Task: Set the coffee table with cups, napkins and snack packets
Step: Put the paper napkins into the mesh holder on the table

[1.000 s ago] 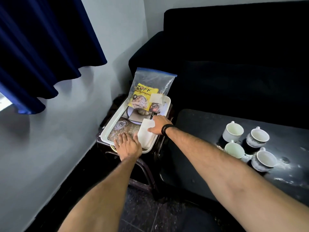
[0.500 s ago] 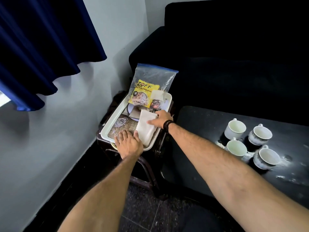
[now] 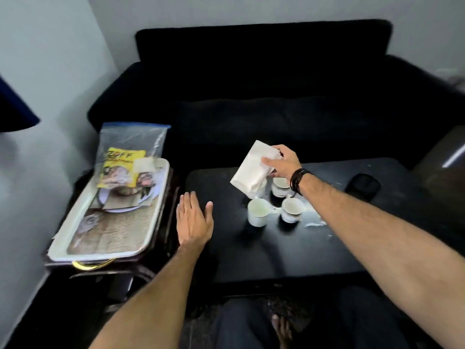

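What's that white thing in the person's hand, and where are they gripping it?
A stack of white napkins, pinched near its upper end by the right hand; left hand holds nothing.

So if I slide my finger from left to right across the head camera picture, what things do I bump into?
White tray → clear bag of snack packets → left hand, open → plain white cup → right hand holding the white napkins → small dark object at the coffee table's right side.
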Available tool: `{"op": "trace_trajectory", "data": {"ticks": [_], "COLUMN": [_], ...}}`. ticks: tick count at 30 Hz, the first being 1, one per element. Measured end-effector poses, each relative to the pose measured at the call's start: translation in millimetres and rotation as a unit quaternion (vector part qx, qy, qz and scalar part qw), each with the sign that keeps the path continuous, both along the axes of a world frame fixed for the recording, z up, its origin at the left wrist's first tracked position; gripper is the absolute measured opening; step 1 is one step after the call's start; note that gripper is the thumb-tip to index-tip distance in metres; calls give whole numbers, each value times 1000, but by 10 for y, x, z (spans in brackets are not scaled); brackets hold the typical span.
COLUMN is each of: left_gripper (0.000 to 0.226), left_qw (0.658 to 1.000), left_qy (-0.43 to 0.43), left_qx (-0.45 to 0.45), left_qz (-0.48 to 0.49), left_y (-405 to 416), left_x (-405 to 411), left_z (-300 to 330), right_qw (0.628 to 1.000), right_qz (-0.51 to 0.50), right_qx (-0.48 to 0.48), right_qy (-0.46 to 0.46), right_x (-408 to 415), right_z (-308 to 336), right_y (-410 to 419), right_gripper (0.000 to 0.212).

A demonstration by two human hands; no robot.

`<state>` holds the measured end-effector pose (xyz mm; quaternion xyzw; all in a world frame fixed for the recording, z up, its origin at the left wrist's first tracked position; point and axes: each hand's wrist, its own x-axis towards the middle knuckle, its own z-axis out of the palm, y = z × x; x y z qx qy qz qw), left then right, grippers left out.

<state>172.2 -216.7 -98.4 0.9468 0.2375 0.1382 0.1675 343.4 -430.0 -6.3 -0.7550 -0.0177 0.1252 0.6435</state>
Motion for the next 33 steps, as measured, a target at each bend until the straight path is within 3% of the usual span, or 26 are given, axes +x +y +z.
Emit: {"op": "trace_trajectory", "data": {"ticks": [5,9,16,23,29,33], "left_gripper": [56,38,36,72,64,62], "left_qw": [984,962,929,961,968,967], "left_qy": [-28,-69,24,75,81,91], "left_qx": [2,27,-8,-21,25,45], "left_qz": [-177,-264,-368,-265,-238,-234], "left_y": [-1121,-1760,-2678,-3089,-3181,-3162], "left_x": [237,179,94,254,487,532], "left_z": [-20,-131,-521,-910,-1050,-1106], "right_qw": [990,981,972,964,928,927], "right_qz": [-143,-189,-208,-228,-216,-201], "right_qx": [4,7,-25,-134,-293,-297], "right_qy": [5,44,105,27,-75,-111], "right_x": [-158,-389,-649,-557,-372,-321], "right_z": [-76,-349,-1114,-1569,-1722,-1737], "right_y": [-1498,-2082,-2518,-2560,-2627,-2701], "right_gripper": [37,33,32,39,23,11]}}
